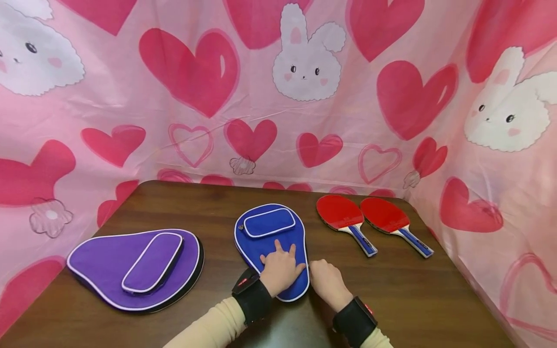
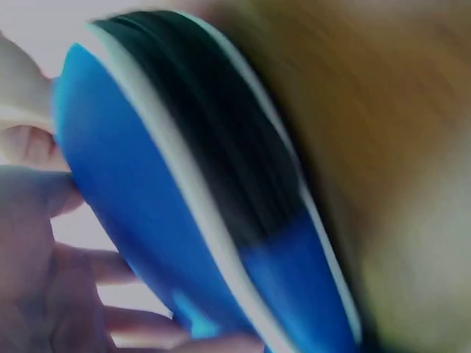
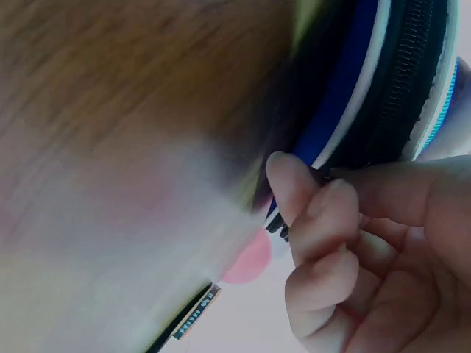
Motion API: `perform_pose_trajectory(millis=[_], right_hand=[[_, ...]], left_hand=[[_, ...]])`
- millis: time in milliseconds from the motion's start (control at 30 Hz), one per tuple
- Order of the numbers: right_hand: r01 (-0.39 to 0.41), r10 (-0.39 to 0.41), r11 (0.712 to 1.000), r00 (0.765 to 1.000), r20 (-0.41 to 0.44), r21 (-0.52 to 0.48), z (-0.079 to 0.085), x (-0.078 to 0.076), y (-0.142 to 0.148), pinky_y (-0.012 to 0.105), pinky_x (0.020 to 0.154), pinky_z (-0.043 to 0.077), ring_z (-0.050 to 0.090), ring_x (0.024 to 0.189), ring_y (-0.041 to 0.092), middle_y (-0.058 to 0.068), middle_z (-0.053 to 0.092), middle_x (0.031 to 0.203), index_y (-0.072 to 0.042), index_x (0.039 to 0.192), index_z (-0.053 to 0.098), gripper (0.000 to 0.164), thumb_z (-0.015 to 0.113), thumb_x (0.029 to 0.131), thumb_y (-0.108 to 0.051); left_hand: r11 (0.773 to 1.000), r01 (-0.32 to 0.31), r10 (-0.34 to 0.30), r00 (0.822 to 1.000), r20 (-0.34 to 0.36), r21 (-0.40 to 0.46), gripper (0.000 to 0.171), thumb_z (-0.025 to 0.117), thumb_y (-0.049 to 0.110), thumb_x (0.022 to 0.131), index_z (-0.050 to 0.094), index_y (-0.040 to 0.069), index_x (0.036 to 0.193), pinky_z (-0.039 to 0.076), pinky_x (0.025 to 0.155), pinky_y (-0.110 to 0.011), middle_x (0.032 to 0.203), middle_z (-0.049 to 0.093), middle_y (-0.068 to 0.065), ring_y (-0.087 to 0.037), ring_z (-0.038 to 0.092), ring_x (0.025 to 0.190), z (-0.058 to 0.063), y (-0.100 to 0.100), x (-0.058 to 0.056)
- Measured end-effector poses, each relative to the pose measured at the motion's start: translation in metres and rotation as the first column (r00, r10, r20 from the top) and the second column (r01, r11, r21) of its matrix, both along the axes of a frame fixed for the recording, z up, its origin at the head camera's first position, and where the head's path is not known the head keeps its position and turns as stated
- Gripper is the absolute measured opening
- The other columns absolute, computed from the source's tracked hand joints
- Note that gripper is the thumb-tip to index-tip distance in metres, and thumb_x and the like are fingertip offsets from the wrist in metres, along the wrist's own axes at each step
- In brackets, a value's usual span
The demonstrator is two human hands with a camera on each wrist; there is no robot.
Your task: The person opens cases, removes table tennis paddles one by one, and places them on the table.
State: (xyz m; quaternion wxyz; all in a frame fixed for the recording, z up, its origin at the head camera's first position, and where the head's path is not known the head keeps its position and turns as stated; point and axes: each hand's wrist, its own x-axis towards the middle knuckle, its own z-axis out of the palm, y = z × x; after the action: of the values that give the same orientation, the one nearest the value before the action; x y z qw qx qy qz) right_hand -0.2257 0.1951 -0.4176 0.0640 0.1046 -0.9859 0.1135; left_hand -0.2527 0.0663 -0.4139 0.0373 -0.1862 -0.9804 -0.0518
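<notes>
1. The blue case [image 1: 262,246] lay on the brown table [image 1: 391,299], straight ahead of the person, its wide end towards 12 o'clock and its narrow end nearly at 6. Its white-edged pocket [image 1: 270,223] sat at the 12 o'clock end.
2. The left hand [image 1: 280,268] rested on the narrower half of the case, fingers spread and released, gripping nothing.
3. The right hand [image 1: 328,282] was at the case's 4 o'clock edge, its fingers curled; thumb and forefinger pinched the black zip [image 3: 401,81]. I couldn't tell which part, since the fingertips hid it.
4. Towards 9 o'clock from the blue case, and well apart, lay a purple case [image 1: 109,256], its narrow end pointing at 9.
5. Around 2 o'clock I saw two red-faced paddles side by side, the nearer [image 1: 340,211] and the farther [image 1: 385,214], blue-striped handles pointing between 4 and 5.
</notes>
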Motion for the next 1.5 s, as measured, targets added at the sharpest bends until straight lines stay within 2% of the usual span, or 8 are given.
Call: perform_pose_trajectory(millis=[100, 200, 367, 467, 600, 1000, 1200, 1500], right_hand=[[-0.012, 0.013, 0.999, 1.0, 0.022, -0.04, -0.001, -0.001, -0.002, 0.04, 0.05, 0.05, 0.06, 0.054, 0.025, 0.01, 0.059, 0.061, 0.0, 0.072, 0.065, 0.015, 0.064, 0.087, 0.0], [-0.018, 0.022, 0.998, 0.998, 0.061, -0.068, -0.002, -0.003, -0.003, 0.035, 0.05, 0.048, 0.055, 0.053, 0.02, 0.006, 0.056, 0.06, 0.001, 0.075, 0.067, 0.014, 0.063, 0.088, -0.001], [-0.027, 0.034, 0.995, 0.997, 0.076, -0.095, -0.001, -0.005, -0.005, 0.033, 0.05, 0.044, 0.052, 0.053, 0.017, 0.003, 0.054, 0.059, 0.0, 0.075, 0.067, 0.014, 0.063, 0.089, 0.0], [-0.037, 0.044, 0.995, 0.997, 0.065, -0.096, -0.002, -0.007, -0.005, 0.034, 0.05, 0.045, 0.053, 0.053, 0.018, 0.003, 0.055, 0.06, 0.0, 0.076, 0.068, 0.013, 0.062, 0.088, 0.002], [-0.045, 0.052, 0.993, 0.997, 0.061, -0.109, -0.002, -0.011, -0.003, 0.032, 0.052, 0.046, 0.053, 0.055, 0.017, 0.003, 0.058, 0.063, 0.0, 0.081, 0.07, 0.011, 0.062, 0.088, 0.004], [-0.018, 0.026, 0.99, 0.998, 0.051, -0.141, -0.001, -0.036, 0.021, 0.039, 0.065, 0.055, 0.063, 0.069, 0.024, 0.01, 0.068, 0.079, -0.001, 0.088, 0.071, 0.011, 0.062, 0.088, 0.005], [-0.01, 0.015, 0.994, 0.999, 0.051, -0.11, 0.0, -0.047, 0.03, 0.04, 0.068, 0.055, 0.064, 0.072, 0.026, 0.01, 0.068, 0.079, -0.002, 0.086, 0.072, 0.01, 0.064, 0.088, 0.004], [-0.017, 0.022, 0.995, 0.999, 0.05, -0.101, 0.0, -0.043, 0.041, 0.04, 0.069, 0.054, 0.062, 0.07, 0.024, 0.008, 0.067, 0.077, -0.002, 0.085, 0.071, 0.012, 0.064, 0.086, 0.007]], left_hand=[[0.985, 0.124, -0.142, 0.977, -0.156, -0.121, 0.055, 0.06, 0.053, 0.09, 0.068, 0.01, 0.123, 0.057, 0.064, -0.043, 0.113, 0.066, -0.025, -0.034, 0.069, 0.087, -0.001, -0.014, -0.005], [0.933, 0.285, -0.332, 0.917, -0.221, -0.219, 0.052, 0.058, 0.054, 0.091, 0.069, 0.012, 0.122, 0.055, 0.073, -0.037, 0.11, 0.067, -0.016, -0.028, 0.065, 0.094, 0.001, -0.033, -0.019], [0.849, 0.485, -0.494, 0.869, 0.009, -0.208, 0.062, 0.053, 0.06, 0.09, 0.05, 0.03, 0.143, 0.02, 0.11, -0.06, 0.151, 0.038, -0.008, -0.039, 0.023, 0.142, 0.01, -0.063, -0.05], [0.864, 0.49, -0.472, 0.868, 0.155, -0.115, 0.069, 0.055, 0.063, 0.086, 0.041, 0.036, 0.148, 0.01, 0.107, -0.068, 0.16, 0.021, -0.003, -0.044, 0.008, 0.144, 0.01, -0.073, -0.06], [0.894, 0.448, -0.435, 0.873, 0.218, -0.011, 0.071, 0.057, 0.062, 0.086, 0.04, 0.035, 0.149, 0.017, 0.104, -0.071, 0.159, 0.025, -0.002, -0.049, 0.016, 0.141, 0.003, -0.076, -0.063], [0.967, 0.253, -0.249, 0.964, 0.092, -0.037, 0.068, 0.056, 0.065, 0.085, 0.05, 0.03, 0.143, 0.041, 0.084, -0.071, 0.147, 0.045, -0.013, -0.06, 0.039, 0.124, 0.0, -0.049, -0.044], [0.981, 0.189, -0.189, 0.982, 0.019, -0.051, 0.064, 0.058, 0.062, 0.086, 0.057, 0.025, 0.138, 0.049, 0.075, -0.064, 0.137, 0.054, -0.018, -0.047, 0.053, 0.118, -0.003, -0.037, -0.035], [0.994, 0.112, -0.111, 0.994, 0.019, -0.017, 0.063, 0.061, 0.06, 0.085, 0.059, 0.023, 0.137, 0.047, 0.083, -0.064, 0.134, 0.057, -0.017, -0.039, 0.055, 0.12, 0.002, -0.029, -0.028]])
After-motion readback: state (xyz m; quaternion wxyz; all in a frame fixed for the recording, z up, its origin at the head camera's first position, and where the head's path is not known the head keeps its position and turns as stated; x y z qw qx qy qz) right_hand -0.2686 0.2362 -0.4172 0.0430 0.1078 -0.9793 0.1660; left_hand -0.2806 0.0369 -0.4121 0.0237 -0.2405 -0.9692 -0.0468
